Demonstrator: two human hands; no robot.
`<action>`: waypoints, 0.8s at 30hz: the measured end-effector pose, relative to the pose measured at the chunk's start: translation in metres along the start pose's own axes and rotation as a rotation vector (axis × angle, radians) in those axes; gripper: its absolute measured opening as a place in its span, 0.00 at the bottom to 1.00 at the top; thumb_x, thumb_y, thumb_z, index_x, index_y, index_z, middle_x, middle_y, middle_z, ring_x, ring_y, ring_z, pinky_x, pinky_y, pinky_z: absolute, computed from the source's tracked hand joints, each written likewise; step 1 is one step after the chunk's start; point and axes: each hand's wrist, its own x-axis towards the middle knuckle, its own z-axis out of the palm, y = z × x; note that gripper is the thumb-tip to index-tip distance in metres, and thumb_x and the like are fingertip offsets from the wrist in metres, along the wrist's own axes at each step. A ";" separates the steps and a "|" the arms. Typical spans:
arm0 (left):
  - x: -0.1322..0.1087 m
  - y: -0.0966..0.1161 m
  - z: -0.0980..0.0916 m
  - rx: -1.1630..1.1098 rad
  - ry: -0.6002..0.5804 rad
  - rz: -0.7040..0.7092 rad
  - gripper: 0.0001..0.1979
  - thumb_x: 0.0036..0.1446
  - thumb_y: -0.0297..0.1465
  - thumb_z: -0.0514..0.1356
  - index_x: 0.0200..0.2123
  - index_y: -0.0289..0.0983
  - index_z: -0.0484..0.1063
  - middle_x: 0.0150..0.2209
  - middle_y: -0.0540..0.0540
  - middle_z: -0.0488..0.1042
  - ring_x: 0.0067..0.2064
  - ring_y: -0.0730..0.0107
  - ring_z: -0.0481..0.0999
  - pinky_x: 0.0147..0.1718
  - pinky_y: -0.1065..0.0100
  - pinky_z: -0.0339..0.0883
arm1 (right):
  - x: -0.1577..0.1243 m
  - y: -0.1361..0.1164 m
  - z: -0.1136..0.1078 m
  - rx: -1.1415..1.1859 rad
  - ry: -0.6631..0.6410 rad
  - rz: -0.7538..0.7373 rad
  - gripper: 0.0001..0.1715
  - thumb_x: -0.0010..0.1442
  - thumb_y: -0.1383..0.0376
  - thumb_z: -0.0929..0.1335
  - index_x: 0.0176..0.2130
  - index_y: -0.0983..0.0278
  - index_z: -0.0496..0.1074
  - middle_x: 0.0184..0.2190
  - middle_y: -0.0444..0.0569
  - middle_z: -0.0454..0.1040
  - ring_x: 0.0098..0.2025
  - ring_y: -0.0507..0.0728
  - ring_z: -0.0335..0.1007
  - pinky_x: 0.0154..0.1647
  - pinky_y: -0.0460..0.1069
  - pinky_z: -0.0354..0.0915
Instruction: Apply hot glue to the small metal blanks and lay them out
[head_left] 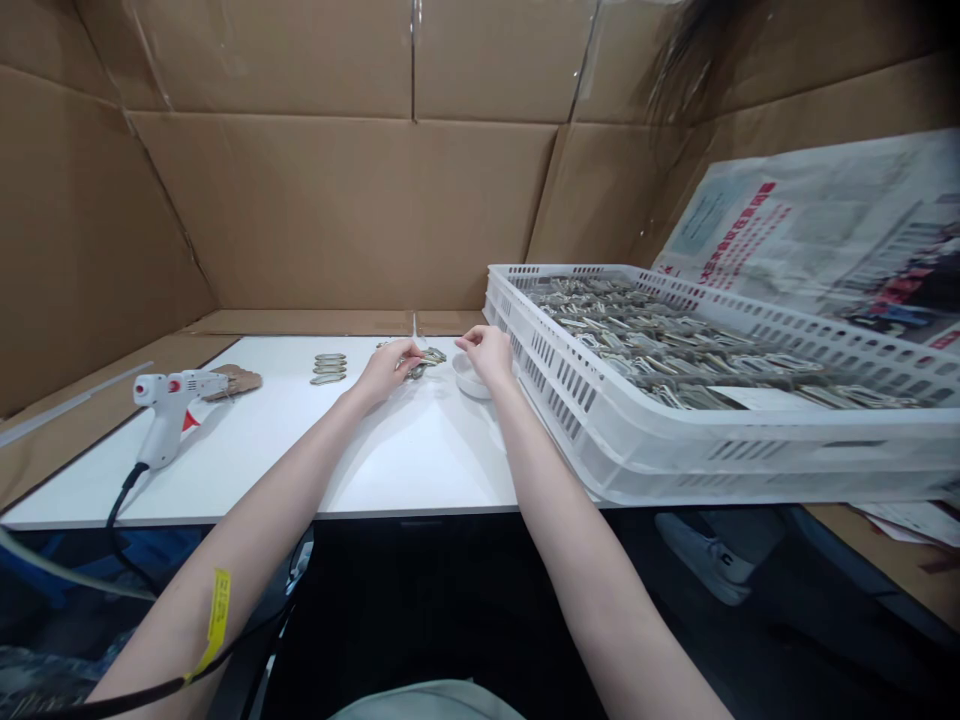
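Observation:
My left hand (388, 368) is over the white table, thumb and fingers closed at the edge of a small pile of slim, oval metal pieces (433, 357). Whether one of these pieces is in its grip is too small to tell. Just to the right, my right hand (489, 352) hovers above the rim of a small white bowl (470, 384). Its fingertips are pinched together, and anything between them is too tiny to make out. The bowl's contents are hidden. Left of the pile, several similar oval pieces (328, 369) lie in a neat column.
A white glue gun (166, 415) rests at the left on the table (405, 470), its nozzle over a brown scrap (238, 381). A large white plastic crate (645, 450) full of metal pieces fills the right. Cardboard walls (330, 210) enclose the back and sides.

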 end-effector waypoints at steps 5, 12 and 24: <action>0.000 0.005 -0.001 -0.078 0.031 -0.010 0.12 0.54 0.26 0.59 0.43 0.41 0.73 0.43 0.46 0.78 0.37 0.67 0.77 0.40 0.64 0.70 | 0.003 0.002 0.009 0.153 0.009 -0.083 0.04 0.53 0.65 0.71 0.29 0.64 0.76 0.27 0.47 0.77 0.31 0.53 0.72 0.37 0.46 0.63; 0.001 0.015 -0.008 -0.189 0.114 -0.049 0.18 0.49 0.28 0.64 0.46 0.39 0.71 0.41 0.46 0.76 0.33 0.70 0.77 0.37 0.66 0.71 | -0.005 -0.009 0.019 0.352 -0.109 -0.219 0.01 0.50 0.69 0.71 0.28 0.64 0.75 0.24 0.44 0.76 0.29 0.52 0.72 0.35 0.45 0.64; 0.003 0.018 -0.009 -0.396 0.170 -0.049 0.17 0.46 0.30 0.68 0.41 0.37 0.72 0.40 0.44 0.76 0.42 0.64 0.77 0.41 0.64 0.73 | -0.008 -0.014 0.015 0.336 -0.077 -0.295 0.10 0.49 0.60 0.73 0.25 0.63 0.72 0.28 0.45 0.77 0.30 0.52 0.68 0.34 0.46 0.62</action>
